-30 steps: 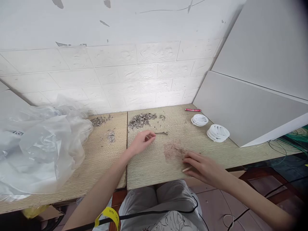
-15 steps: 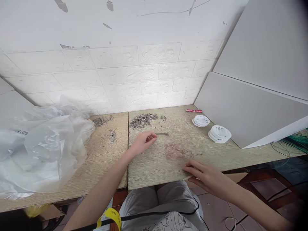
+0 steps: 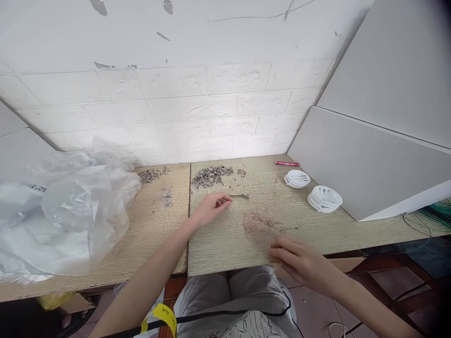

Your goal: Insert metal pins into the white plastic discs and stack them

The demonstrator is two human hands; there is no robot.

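My left hand (image 3: 210,210) rests on the table with its fingers closed at one end of a thin dark strip (image 3: 240,195), which sticks out to the right of the fingertips. My right hand (image 3: 294,259) is over the table's front edge, slightly blurred. Its fingers are curled together, and whatever they may hold is too small to see. Just beyond it lies a loose scatter of fine reddish-brown pieces (image 3: 259,221). Behind my left hand is a heap of small metal parts (image 3: 211,176). A smaller group of silvery parts (image 3: 167,198) lies to the left.
A large clear plastic bag (image 3: 84,216) covers the left side. Dark small parts (image 3: 150,175) lie beside it. At right are two stacks of white slotted discs (image 3: 297,178) (image 3: 324,198) and a red pen (image 3: 287,163). Grey panels (image 3: 380,155) and green wires (image 3: 435,213) stand beyond.
My right hand's fingers have curled in from a more stretched pose. The left hand and the strip stay in place. The whole view has shifted slightly.
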